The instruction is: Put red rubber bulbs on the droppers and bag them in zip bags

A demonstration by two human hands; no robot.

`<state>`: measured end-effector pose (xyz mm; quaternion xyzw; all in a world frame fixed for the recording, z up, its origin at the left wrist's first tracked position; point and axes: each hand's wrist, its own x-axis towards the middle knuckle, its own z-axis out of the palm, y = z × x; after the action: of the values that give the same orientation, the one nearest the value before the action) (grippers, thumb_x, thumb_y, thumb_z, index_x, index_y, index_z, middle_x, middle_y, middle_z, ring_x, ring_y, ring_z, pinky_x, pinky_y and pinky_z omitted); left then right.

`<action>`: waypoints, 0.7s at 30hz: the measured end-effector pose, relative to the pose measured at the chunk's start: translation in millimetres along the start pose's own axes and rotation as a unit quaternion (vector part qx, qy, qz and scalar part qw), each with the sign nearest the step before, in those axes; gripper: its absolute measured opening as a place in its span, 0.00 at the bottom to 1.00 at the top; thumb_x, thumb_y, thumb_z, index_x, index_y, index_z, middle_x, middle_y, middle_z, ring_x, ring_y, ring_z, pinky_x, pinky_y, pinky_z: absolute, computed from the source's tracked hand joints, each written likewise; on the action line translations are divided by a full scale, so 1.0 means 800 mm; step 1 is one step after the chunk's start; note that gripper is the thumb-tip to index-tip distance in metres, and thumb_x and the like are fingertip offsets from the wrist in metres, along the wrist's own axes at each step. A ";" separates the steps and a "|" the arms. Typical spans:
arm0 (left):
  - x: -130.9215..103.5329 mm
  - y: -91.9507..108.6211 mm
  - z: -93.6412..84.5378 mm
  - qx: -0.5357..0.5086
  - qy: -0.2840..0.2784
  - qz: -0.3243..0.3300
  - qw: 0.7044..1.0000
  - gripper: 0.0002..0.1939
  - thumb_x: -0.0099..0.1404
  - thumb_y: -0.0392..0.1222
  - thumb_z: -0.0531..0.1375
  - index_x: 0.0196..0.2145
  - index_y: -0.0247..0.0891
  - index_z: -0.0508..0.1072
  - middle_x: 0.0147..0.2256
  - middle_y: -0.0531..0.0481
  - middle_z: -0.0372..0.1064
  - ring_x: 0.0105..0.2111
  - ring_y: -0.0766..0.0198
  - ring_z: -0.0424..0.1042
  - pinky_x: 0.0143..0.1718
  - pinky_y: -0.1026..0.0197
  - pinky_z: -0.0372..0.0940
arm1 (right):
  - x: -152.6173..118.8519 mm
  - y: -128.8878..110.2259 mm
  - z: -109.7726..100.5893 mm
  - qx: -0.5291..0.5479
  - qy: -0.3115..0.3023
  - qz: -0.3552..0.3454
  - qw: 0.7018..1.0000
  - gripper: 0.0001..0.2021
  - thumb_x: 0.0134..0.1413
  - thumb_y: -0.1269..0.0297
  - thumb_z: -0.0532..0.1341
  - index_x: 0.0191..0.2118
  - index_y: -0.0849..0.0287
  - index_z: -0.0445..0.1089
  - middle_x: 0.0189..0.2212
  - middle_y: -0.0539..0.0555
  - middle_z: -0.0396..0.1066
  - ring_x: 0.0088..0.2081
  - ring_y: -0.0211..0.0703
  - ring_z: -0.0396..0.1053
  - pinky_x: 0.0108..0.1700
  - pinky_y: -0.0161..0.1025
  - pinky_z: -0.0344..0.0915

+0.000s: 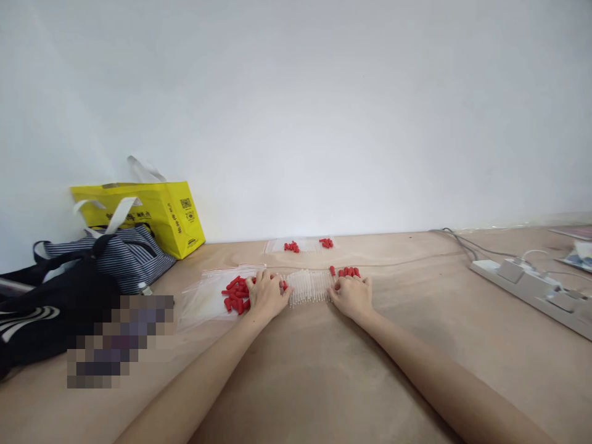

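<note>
A row of thin clear tubes (308,287) lies side by side on the wooden table, between my two hands. At the row's left end, my left hand (267,294) is closed, its thumb and forefinger around a red rubber bulb (284,285). Loose red rubber bulbs (237,295) lie on a clear zip bag (201,299) just left of it. My right hand (351,295) rests at the row's right end with curled fingers; what they hold is hidden. More red bulbs (349,271) show just beyond its knuckles.
Farther back lies another clear bag (275,246) with tubes and red bulbs (291,246). Yellow (187,225), striped (124,253) and black (50,308) bags crowd the left. A white power strip (531,296) with plugs and cables lies right. A wall (324,123) bounds the table's back.
</note>
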<state>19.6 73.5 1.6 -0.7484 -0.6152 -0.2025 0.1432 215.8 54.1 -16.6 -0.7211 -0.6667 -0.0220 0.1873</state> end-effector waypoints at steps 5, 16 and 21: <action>0.007 0.004 0.001 0.023 0.001 -0.003 1.000 0.12 0.56 0.44 0.53 0.22 0.36 0.72 0.34 0.42 0.66 0.40 0.51 0.60 0.41 0.46 0.49 | 0.015 -0.008 -0.002 -0.002 -0.038 0.043 0.998 0.12 0.46 0.60 0.53 0.27 0.60 0.71 0.28 0.59 0.71 0.35 0.50 0.66 0.42 0.48 0.48; -0.057 0.005 -0.026 -0.154 0.014 0.187 0.970 0.04 0.56 0.38 0.54 0.26 0.38 0.69 0.33 0.49 0.66 0.37 0.59 0.63 0.42 0.52 0.51 | 0.023 -0.008 -0.003 0.026 -0.038 0.053 0.998 0.10 0.44 0.62 0.54 0.27 0.61 0.70 0.28 0.60 0.70 0.36 0.52 0.66 0.42 0.49 0.50; -0.081 -0.001 -0.024 -0.222 -0.052 0.174 0.958 0.04 0.54 0.35 0.54 0.30 0.38 0.67 0.32 0.50 0.67 0.35 0.61 0.65 0.38 0.56 0.57 | 0.003 0.000 -0.012 0.075 -0.019 -0.050 0.996 0.10 0.50 0.64 0.52 0.26 0.60 0.67 0.28 0.57 0.70 0.36 0.47 0.65 0.40 0.42 0.53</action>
<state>6.0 8.8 -12.3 -0.8664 -0.4214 -0.2668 -0.0256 217.9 53.2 -7.4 -0.6715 -0.7049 0.0325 0.2262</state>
